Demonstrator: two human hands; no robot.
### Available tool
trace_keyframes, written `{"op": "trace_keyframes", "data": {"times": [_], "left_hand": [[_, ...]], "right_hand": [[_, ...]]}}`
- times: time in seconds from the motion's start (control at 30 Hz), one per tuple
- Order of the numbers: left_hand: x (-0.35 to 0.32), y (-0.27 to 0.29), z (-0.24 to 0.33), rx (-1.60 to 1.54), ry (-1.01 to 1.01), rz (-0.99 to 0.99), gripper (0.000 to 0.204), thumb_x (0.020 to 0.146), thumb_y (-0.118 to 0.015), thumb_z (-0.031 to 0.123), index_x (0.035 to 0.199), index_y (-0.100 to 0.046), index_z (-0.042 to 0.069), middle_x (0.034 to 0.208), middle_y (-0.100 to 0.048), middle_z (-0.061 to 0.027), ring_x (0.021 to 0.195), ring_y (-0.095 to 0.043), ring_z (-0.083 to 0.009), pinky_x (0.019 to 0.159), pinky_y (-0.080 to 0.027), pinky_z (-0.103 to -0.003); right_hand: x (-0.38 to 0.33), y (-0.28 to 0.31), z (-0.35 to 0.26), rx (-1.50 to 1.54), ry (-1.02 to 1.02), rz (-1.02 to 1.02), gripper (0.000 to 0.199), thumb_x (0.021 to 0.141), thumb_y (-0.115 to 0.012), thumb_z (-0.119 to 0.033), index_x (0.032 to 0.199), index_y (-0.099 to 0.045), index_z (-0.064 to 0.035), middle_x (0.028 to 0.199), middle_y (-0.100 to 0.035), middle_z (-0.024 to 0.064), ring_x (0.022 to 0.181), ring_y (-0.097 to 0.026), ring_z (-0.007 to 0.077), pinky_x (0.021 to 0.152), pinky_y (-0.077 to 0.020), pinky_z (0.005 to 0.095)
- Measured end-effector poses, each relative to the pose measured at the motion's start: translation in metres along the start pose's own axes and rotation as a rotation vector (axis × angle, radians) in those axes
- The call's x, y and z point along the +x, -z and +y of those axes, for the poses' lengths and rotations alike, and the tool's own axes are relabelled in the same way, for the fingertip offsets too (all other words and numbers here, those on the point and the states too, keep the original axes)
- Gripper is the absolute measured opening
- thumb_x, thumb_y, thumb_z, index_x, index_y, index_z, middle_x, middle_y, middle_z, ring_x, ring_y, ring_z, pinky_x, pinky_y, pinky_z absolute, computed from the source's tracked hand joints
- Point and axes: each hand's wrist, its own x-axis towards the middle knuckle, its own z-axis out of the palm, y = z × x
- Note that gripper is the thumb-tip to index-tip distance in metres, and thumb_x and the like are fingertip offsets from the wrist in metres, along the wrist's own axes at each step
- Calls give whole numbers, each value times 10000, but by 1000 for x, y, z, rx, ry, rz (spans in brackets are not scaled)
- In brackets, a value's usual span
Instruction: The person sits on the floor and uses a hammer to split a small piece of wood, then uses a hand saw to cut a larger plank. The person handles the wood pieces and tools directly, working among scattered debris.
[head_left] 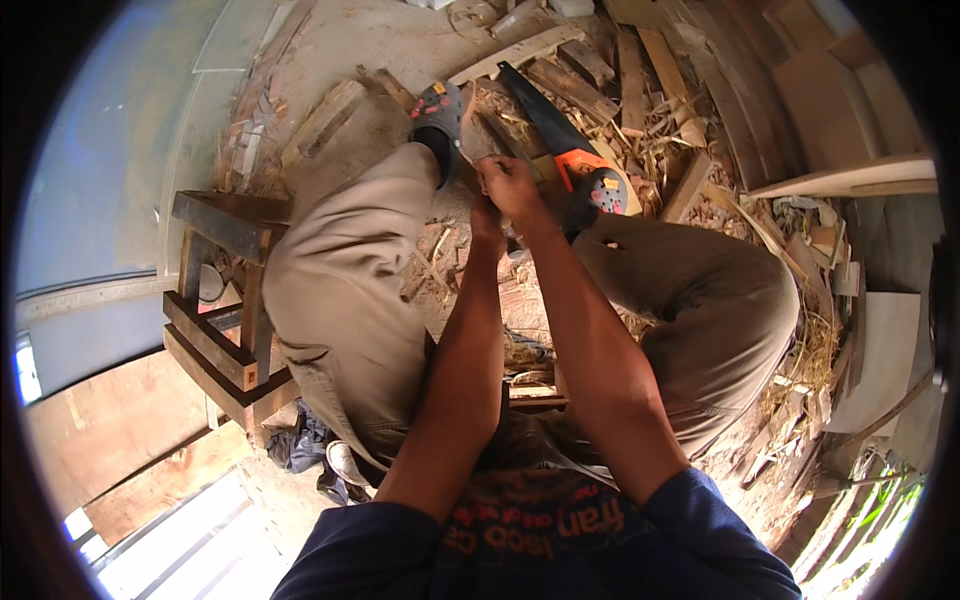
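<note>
At the left, a wooden stand [210, 340] sits beside the knee. Past the left shoe [437, 112], the left hand [487, 219] shows too little to tell its state; the right hand [512, 187] is curled closed, contents unclear. A slip could strike that shoe. Rightward, the saw [558, 138] lies near the right shoe [604, 190]; shifting could bring contact. Loose wood scraps [688, 188] risk unsteady footing.

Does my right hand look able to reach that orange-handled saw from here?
Probably yes: the saw lies ahead and to the right of your right hand, its black blade largely uncovered. The right clog overlaps part of the orange handle in view, possibly hampering a grip there.
</note>
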Motion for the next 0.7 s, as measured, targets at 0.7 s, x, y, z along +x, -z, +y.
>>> {"op": "trace_keyframes", "data": {"times": [0.7], "left_hand": [[28,-20,14,572,-221,215,538,1030,-287,416,1347,-472,23,1326,-534,-291,1216,-528,-428,967,-426,-484]], "right_hand": [[53,8,-39,-54,-304,-260,365,949,-468,-264,956,-701,15,659,-511,36,670,-511,154,647,-424,304]]}}
